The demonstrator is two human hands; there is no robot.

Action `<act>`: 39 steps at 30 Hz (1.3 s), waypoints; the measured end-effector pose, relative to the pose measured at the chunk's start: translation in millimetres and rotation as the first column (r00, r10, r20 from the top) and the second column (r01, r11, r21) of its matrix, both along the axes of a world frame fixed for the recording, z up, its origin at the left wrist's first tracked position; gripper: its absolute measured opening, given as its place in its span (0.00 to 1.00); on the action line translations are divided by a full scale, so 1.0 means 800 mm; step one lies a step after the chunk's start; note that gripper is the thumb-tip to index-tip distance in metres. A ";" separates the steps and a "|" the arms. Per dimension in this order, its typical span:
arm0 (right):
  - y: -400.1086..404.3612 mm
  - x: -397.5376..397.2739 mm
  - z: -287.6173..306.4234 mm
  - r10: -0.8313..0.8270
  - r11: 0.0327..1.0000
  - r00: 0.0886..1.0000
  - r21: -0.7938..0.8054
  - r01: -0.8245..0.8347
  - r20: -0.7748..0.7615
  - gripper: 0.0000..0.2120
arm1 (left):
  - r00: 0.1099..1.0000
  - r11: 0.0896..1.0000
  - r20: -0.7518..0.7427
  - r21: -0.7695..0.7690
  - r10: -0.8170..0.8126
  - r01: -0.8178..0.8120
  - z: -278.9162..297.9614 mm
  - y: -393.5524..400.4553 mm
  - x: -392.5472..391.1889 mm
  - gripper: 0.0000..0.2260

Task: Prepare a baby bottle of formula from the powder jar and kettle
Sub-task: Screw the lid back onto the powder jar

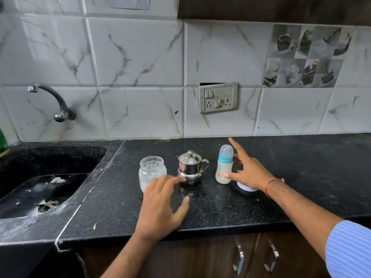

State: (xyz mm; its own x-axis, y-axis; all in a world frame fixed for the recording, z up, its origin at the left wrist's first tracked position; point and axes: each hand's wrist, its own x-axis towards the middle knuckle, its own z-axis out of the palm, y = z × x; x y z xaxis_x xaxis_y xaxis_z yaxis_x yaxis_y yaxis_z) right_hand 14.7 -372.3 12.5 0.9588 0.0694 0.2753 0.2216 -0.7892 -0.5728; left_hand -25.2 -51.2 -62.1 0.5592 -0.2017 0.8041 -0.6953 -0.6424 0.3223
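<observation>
My left hand (160, 205) hovers low over the black speckled worktop (220, 209), fingers spread and relaxed, gripping nothing. Its fingertips (181, 179) reach toward the base of the small steel kettle (190, 167); whether they touch it I cannot tell. The back of this hand covers the lower right part of the glass powder jar (151, 171), which stands upright just left of the kettle with its mouth uncovered and a whitish film on its inner wall.

The kettle sits in the middle of the row, lid on, knob up, handle pointing right, a pink label on its left side.

To the right stands the baby bottle (224, 165), upright, with a clear cap over the teat, a blue collar, and milky liquid filling its lower part. My right hand (248, 173) is open beside it, fingers fanned out; the thumb tip lies against the bottle's lower side while the other fingers stay splayed behind and to its right, not wrapped round it. An orange thread (270, 185) circles that wrist, and a blue striped sleeve (349, 249) shows at the lower right.

Under my right palm lies a dark round lid (244, 190) with a white part showing.

Left of the worktop is a dark sink (40, 189), with a tap (58, 101) on the tiled wall above it. A switch plate (218, 97) is set in the wall behind the kettle.
</observation>
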 end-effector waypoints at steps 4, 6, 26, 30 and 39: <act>-0.023 -0.014 0.002 -0.064 0.987 0.998 -0.149 0.060 -0.022 0.57 | 0.932 0.872 -0.287 -0.371 0.219 -0.319 0.006 0.004 0.001 0.43; -0.037 -0.020 -0.002 -0.124 0.964 0.989 -0.245 0.101 -0.078 0.59 | 0.852 0.783 -0.507 -0.475 0.129 -0.402 0.006 0.018 0.017 0.56; 0.003 -0.086 -0.028 0.100 0.990 0.994 -0.089 -0.105 -0.053 0.50 | 0.675 0.970 -0.731 -0.221 -0.098 -0.099 0.001 0.009 0.010 0.41; 0.036 -0.088 0.009 0.198 0.974 0.980 -0.116 -0.193 0.029 0.47 | 0.690 0.983 -0.723 -0.154 -0.044 -0.099 0.011 -0.010 -0.010 0.43; 0.087 -0.057 0.090 0.323 0.911 0.946 -0.280 -0.303 0.029 0.49 | 0.734 0.998 -0.677 0.006 0.045 -0.056 0.019 -0.015 -0.011 0.45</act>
